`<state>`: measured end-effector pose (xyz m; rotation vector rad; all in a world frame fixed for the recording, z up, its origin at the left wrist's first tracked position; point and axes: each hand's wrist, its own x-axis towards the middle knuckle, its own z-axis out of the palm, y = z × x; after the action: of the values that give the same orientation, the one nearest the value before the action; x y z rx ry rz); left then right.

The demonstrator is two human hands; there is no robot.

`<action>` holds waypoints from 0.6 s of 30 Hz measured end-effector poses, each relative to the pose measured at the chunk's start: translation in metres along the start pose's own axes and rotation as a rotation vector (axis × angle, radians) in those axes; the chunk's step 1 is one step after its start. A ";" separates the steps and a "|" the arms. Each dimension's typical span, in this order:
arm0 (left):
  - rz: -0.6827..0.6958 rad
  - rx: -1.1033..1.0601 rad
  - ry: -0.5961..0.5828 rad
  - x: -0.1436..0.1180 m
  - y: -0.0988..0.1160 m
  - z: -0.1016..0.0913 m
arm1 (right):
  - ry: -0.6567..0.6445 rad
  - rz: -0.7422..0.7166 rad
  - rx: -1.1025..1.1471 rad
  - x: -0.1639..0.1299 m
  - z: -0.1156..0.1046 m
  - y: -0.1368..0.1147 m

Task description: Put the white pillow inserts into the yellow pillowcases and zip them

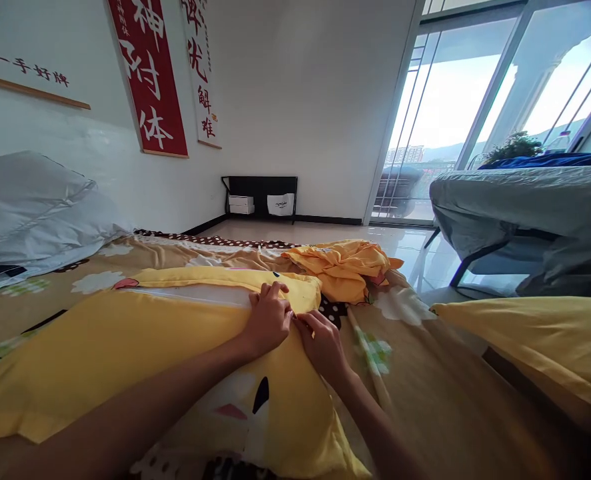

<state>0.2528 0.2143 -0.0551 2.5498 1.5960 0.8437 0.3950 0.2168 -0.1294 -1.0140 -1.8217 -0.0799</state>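
A yellow pillowcase (150, 327) with a printed cartoon face lies on the bed in front of me. Along its far side runs a long gap, through which a white pillow (195, 292) shows. My left hand (270, 319) is closed on the pillowcase edge at the right end of this gap, fingers curled. Right beside it, my right hand (321, 341) pinches the same edge, its fingertips nearly touching the left hand. Whatever small part lies between the fingertips is hidden.
A crumpled orange-yellow cloth (348, 263) lies just beyond the pillowcase on the patterned bedsheet (405, 360). At right is another yellow fabric piece (535, 333). White pillows (30, 200) rest against the left wall. A covered table (525, 200) stands at the far right, by the glass door.
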 end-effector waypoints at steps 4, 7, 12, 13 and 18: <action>0.017 0.056 -0.003 0.002 0.001 0.000 | -0.005 -0.065 -0.162 -0.003 0.001 0.001; -0.012 0.059 -0.015 0.005 0.002 0.000 | 0.024 -0.155 -0.315 -0.005 -0.001 -0.003; -0.082 0.031 -0.038 0.008 0.005 0.000 | 0.036 -0.264 -0.560 -0.006 -0.006 -0.015; -0.079 0.032 -0.040 0.009 0.005 0.000 | 0.028 -0.271 -0.593 -0.006 -0.007 -0.017; -0.141 0.000 -0.084 0.014 0.005 0.002 | 0.006 -0.244 -0.691 -0.007 -0.007 -0.021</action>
<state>0.2625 0.2245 -0.0491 2.4030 1.7259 0.7141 0.3873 0.1957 -0.1231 -1.2371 -1.9435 -0.9093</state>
